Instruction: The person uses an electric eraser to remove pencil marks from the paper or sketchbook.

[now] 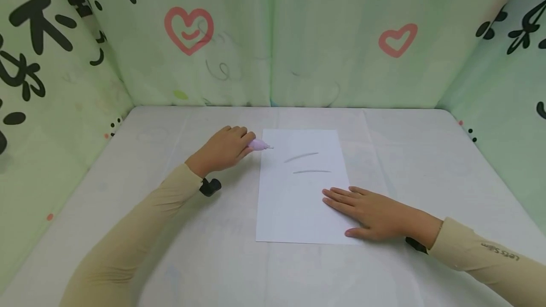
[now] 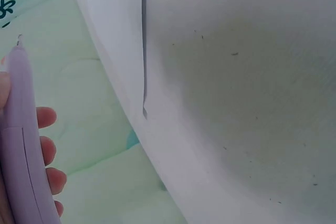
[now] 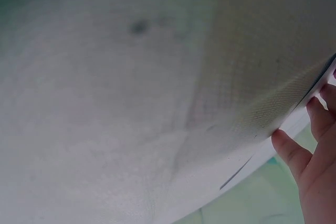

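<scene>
A white sheet of paper lies on the table, with two grey strokes drawn on its upper half. My left hand grips a pale purple pen just left of the sheet's top left corner, tip pointing at the paper's edge. In the left wrist view the pen runs up past my curled fingers. My right hand lies flat, fingers straight, on the sheet's lower right corner. In the right wrist view only its fingertips show against the table.
The white table is walled on three sides by green padded fabric printed with hearts and black characters. Bare tabletop lies on both sides of the sheet and in front of it.
</scene>
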`<state>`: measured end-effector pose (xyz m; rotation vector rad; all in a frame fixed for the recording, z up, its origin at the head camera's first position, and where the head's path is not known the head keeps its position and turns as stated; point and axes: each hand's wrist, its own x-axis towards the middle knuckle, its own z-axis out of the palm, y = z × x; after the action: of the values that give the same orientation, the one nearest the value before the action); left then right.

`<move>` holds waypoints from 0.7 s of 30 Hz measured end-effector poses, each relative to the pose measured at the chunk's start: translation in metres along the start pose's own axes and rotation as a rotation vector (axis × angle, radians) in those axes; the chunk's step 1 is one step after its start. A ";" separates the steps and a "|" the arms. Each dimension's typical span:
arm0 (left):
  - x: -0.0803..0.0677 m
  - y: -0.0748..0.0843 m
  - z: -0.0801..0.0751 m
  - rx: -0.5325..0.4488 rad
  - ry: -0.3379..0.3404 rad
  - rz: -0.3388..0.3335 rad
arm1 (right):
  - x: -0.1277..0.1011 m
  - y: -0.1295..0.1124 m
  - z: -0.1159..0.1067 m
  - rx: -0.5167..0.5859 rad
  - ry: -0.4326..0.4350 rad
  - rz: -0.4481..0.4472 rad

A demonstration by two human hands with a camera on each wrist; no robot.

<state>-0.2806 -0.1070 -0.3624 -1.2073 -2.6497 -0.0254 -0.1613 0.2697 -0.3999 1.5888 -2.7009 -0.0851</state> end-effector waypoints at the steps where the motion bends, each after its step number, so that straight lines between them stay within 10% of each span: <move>1: 0.000 0.001 -0.001 0.007 0.010 0.009 | 0.000 0.000 0.000 -0.003 0.001 -0.001; 21: 0.004 0.014 -0.006 0.075 0.090 0.079 | 0.001 0.000 0.000 -0.004 0.007 0.009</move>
<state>-0.2715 -0.0960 -0.3567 -1.2546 -2.5010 0.0316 -0.1616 0.2686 -0.4001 1.5728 -2.7004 -0.0841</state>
